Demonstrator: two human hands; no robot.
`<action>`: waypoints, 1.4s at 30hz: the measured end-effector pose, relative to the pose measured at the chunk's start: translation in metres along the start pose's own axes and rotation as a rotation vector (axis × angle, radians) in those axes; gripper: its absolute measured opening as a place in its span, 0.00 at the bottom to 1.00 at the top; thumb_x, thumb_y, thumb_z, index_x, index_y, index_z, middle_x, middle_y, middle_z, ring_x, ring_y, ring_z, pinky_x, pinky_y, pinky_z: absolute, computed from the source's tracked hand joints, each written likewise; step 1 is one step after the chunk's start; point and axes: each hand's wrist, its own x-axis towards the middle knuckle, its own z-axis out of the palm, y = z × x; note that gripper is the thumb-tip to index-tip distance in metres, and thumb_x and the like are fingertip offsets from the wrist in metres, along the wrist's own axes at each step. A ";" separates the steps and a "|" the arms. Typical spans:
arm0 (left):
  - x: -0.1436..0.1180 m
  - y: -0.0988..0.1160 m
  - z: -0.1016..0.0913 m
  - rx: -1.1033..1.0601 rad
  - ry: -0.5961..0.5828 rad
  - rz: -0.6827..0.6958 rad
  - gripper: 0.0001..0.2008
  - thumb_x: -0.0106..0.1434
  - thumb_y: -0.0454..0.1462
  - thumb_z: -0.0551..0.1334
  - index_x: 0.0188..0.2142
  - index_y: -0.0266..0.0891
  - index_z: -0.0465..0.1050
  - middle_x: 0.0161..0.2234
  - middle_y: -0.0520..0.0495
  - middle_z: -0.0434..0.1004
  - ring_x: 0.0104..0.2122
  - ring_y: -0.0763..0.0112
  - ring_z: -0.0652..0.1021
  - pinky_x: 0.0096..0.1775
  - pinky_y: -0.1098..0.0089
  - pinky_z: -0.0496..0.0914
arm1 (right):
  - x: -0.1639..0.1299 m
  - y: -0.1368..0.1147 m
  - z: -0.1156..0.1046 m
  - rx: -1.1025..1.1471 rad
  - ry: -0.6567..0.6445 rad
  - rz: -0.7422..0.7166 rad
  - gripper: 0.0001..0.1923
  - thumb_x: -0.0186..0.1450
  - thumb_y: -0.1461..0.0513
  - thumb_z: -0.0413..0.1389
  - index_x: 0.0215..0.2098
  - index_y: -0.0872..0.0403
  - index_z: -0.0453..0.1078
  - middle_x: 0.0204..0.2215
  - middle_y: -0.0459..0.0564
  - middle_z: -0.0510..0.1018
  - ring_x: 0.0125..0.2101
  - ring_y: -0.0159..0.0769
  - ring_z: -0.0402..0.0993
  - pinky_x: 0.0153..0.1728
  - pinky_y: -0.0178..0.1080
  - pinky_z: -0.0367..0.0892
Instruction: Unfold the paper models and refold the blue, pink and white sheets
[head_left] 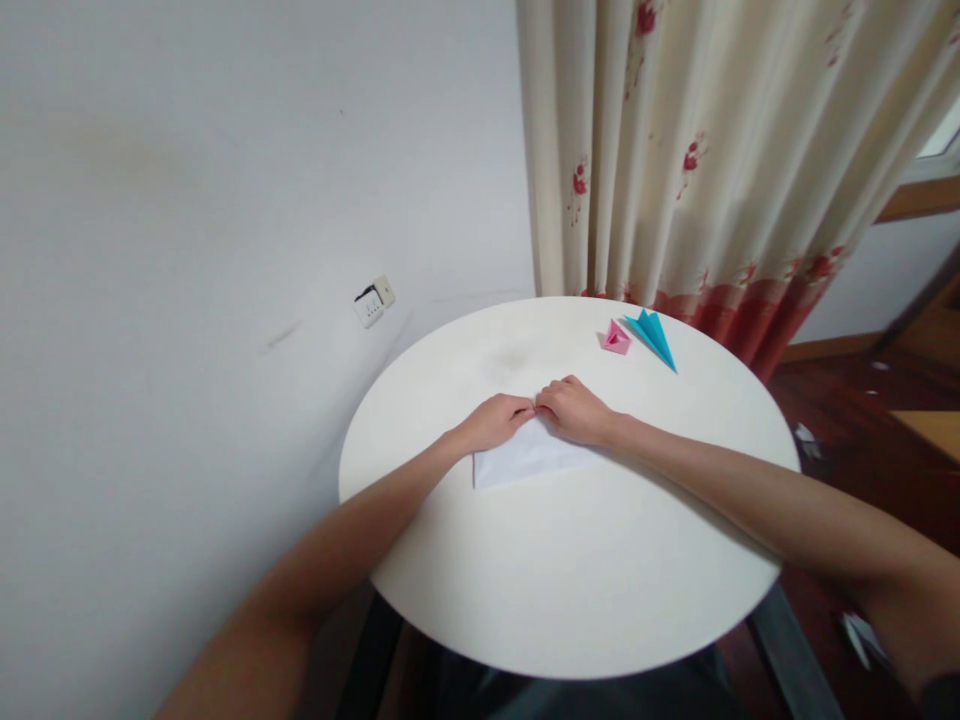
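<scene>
1. The far edge of the white folded paper sheet (525, 458) is tucked under both hands, so the fold there is hidden.
2. Left hand (495, 420) and right hand (576, 410) press on it, fingertips curled and meeting at the peak, mid round white table (570, 590).
3. A small pink folded paper shape (616, 339) and a pointy blue paper plane (654, 337) lie at the far rim, just beside each other.

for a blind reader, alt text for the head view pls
Two bare hands, left hand and right hand, press together on a white paper on a round white table. A pink paper shape and blue paper plane lie beyond.
</scene>
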 end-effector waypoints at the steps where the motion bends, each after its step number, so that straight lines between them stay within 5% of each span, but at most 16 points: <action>1: 0.000 0.000 0.000 0.011 0.002 -0.003 0.15 0.72 0.39 0.54 0.31 0.39 0.74 0.28 0.51 0.77 0.31 0.68 0.74 0.34 0.70 0.61 | 0.000 0.001 0.000 0.000 -0.003 0.004 0.11 0.73 0.66 0.50 0.39 0.56 0.75 0.38 0.54 0.82 0.42 0.40 0.75 0.44 0.40 0.54; 11: 0.002 -0.022 -0.006 0.058 0.054 -0.045 0.15 0.71 0.41 0.54 0.34 0.40 0.77 0.33 0.49 0.80 0.34 0.65 0.75 0.36 0.70 0.62 | 0.001 0.034 0.001 0.017 0.002 0.063 0.13 0.72 0.64 0.51 0.34 0.55 0.77 0.35 0.53 0.84 0.37 0.40 0.78 0.39 0.37 0.56; 20: 0.001 -0.030 -0.005 0.070 0.104 -0.105 0.16 0.71 0.41 0.54 0.32 0.39 0.76 0.30 0.49 0.78 0.32 0.66 0.75 0.35 0.70 0.61 | -0.005 0.061 -0.004 0.015 -0.005 0.257 0.14 0.72 0.62 0.52 0.36 0.54 0.79 0.38 0.55 0.84 0.38 0.41 0.78 0.33 0.37 0.56; 25: 0.001 -0.033 -0.002 0.041 0.090 -0.101 0.15 0.70 0.40 0.54 0.31 0.39 0.76 0.29 0.50 0.78 0.31 0.67 0.74 0.34 0.70 0.61 | -0.007 0.059 -0.006 0.007 0.111 0.386 0.16 0.74 0.61 0.49 0.38 0.56 0.78 0.40 0.56 0.83 0.40 0.42 0.78 0.33 0.37 0.56; 28: 0.001 -0.028 0.000 0.003 0.071 -0.062 0.15 0.70 0.41 0.55 0.31 0.39 0.76 0.29 0.50 0.78 0.31 0.68 0.73 0.34 0.70 0.61 | -0.005 0.044 -0.005 0.026 0.149 0.325 0.18 0.76 0.58 0.47 0.38 0.56 0.77 0.39 0.56 0.83 0.39 0.41 0.77 0.35 0.37 0.57; 33: 0.002 -0.012 0.004 0.011 0.045 -0.038 0.17 0.70 0.43 0.55 0.28 0.39 0.74 0.25 0.51 0.74 0.28 0.68 0.71 0.32 0.70 0.58 | 0.000 0.013 0.000 -0.006 0.067 0.028 0.15 0.74 0.62 0.49 0.35 0.56 0.76 0.37 0.55 0.82 0.39 0.41 0.75 0.40 0.38 0.58; 42: 0.002 -0.005 0.005 -0.085 0.021 -0.011 0.17 0.71 0.44 0.55 0.31 0.38 0.76 0.27 0.51 0.75 0.29 0.69 0.71 0.33 0.70 0.60 | 0.003 0.008 0.008 0.008 0.024 -0.014 0.10 0.72 0.65 0.52 0.37 0.56 0.75 0.38 0.55 0.82 0.42 0.41 0.75 0.42 0.39 0.58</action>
